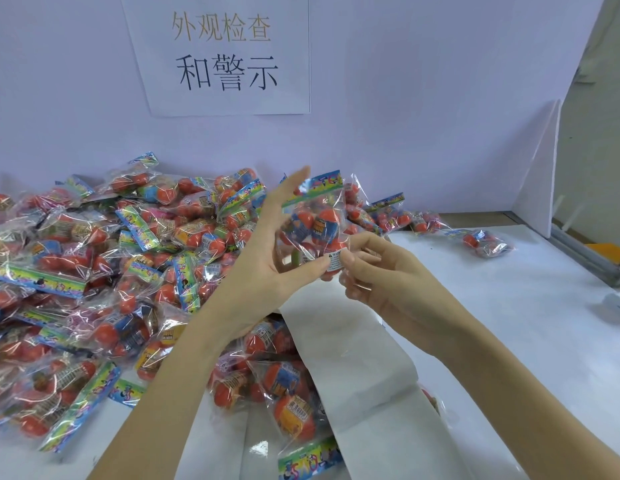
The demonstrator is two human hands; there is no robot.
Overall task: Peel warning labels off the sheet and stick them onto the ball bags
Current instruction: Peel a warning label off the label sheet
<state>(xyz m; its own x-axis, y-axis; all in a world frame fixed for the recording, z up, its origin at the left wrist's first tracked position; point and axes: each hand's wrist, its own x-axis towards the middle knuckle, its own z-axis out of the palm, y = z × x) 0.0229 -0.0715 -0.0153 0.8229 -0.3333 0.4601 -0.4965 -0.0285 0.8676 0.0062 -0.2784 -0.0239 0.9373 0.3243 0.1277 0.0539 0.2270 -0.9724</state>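
Observation:
My left hand [270,251] holds a clear ball bag [313,221] of red and blue balls up above the table, thumb against its lower front and fingers straight behind it. A small white warning label [334,259] lies on the bag's lower right corner. My right hand [378,271] has its thumb pressed on that label and its fingers curled behind the corner. The long white label sheet [357,358] lies on the table beneath my hands, partly over some bags.
A big heap of ball bags [104,265] covers the table's left half and reaches the back wall. A few loose bags [485,242] lie at the right on the white table [530,306]. A paper sign [225,53] hangs on the wall.

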